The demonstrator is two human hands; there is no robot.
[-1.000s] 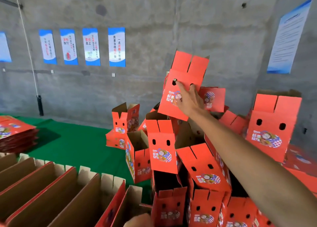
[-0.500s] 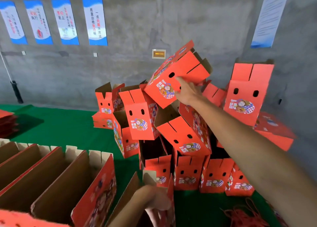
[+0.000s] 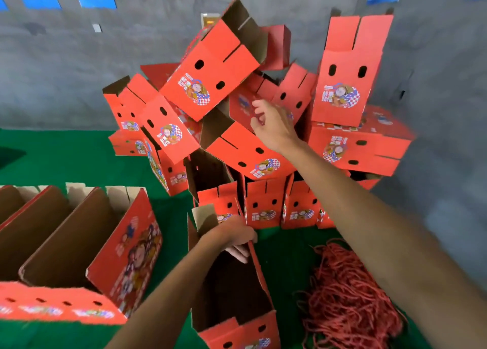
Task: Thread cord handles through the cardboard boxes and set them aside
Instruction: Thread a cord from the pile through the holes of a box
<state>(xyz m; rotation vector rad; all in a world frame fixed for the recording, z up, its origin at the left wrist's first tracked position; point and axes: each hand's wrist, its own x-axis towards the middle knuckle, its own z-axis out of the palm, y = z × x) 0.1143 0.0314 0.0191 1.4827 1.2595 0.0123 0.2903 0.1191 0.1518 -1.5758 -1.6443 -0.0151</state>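
The left hand's grip [image 3: 234, 239] clasps the far rim of an open red cardboard box [image 3: 237, 293], long axis toward 12 o'clock, near end cropped; the right hand [image 3: 274, 126] hangs released by the blurred box pile [image 3: 263, 138].

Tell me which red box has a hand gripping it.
The open box nearest the camera: the left hand grips its top edge. The right hand hangs open by the pile, holding nothing.

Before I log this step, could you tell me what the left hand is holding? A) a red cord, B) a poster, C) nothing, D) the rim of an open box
D: the left hand grips the rim of the open box in front, fingers curled inside it, while the cords lie untouched beside it.
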